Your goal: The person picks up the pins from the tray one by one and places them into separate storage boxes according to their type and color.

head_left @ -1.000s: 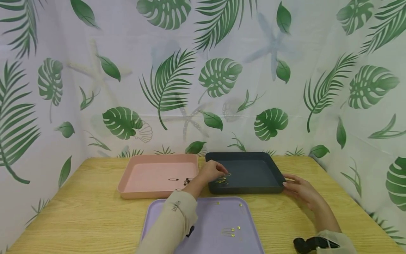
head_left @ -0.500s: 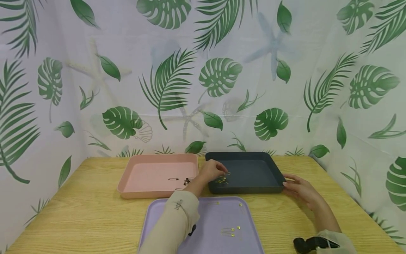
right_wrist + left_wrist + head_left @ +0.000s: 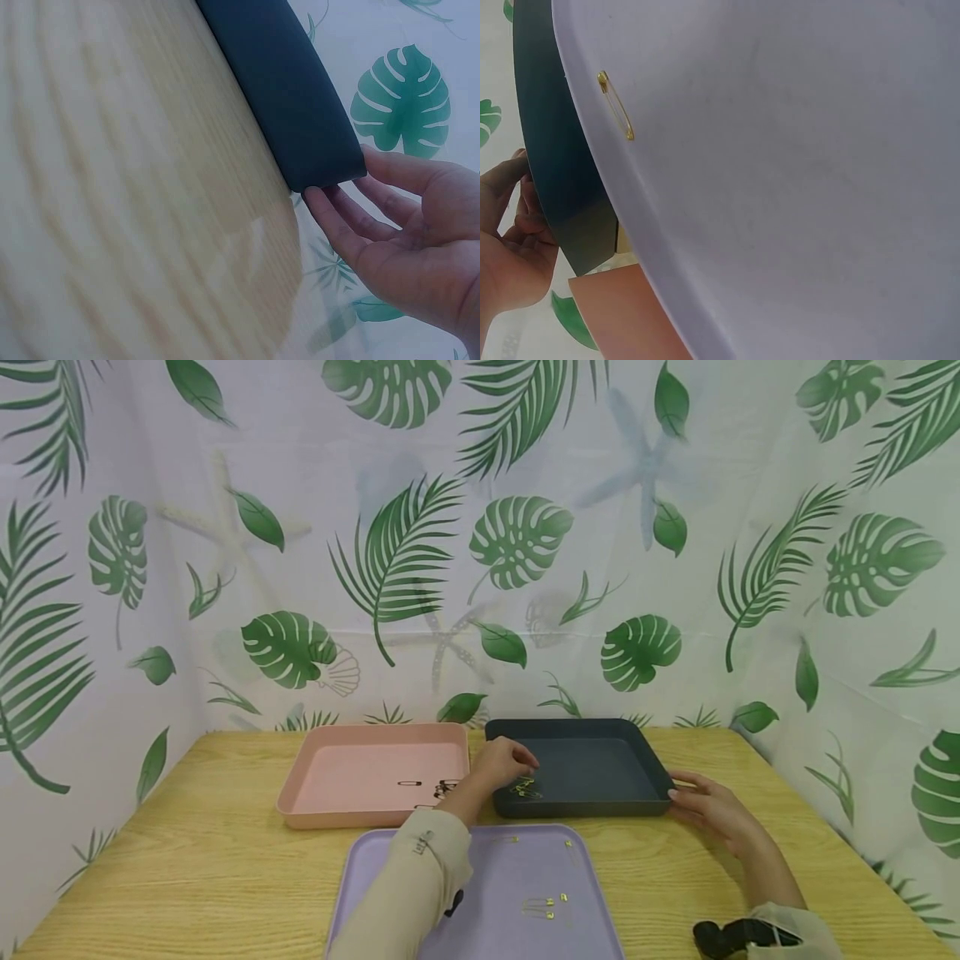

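Leaf-print cloth: hangs (image 3: 540,468) behind and on both sides, probably to screen off the work area.
Wooden table: bears (image 3: 187,860) all three trays; its flat top likely keeps them level.
Lilac tray: lies (image 3: 510,877) nearest the person, in front of the other two, a placing that seems to keep its contents within easy reach.
Dark tray: sits (image 3: 600,764) at the back, to the right of the pink one, its raised walls presumably there to contain small things.
Pink tray: stands (image 3: 375,760) beside it, just to the left; black pins inside, gold ones in the dark tray, which suggests the colours are kept apart.
Right hand: reaches (image 3: 708,810) to the dark tray's right end, fingers fairly straight, tips touching the corner, probably to steady it.
Left hand: hangs (image 3: 504,762) over the dark tray's left end, fingers bent downward; whether the tips pinch anything I cannot tell, as the left wrist view hides them behind the tray wall.
Black pins: mostly bunched (image 3: 444,789) at the pink tray's right end, with one apart to the left.
Gold pins: a small heap (image 3: 527,788) under the left hand inside the dark tray; a few more lie spread on the lilac tray, spacing that likely makes each easier to pinch.
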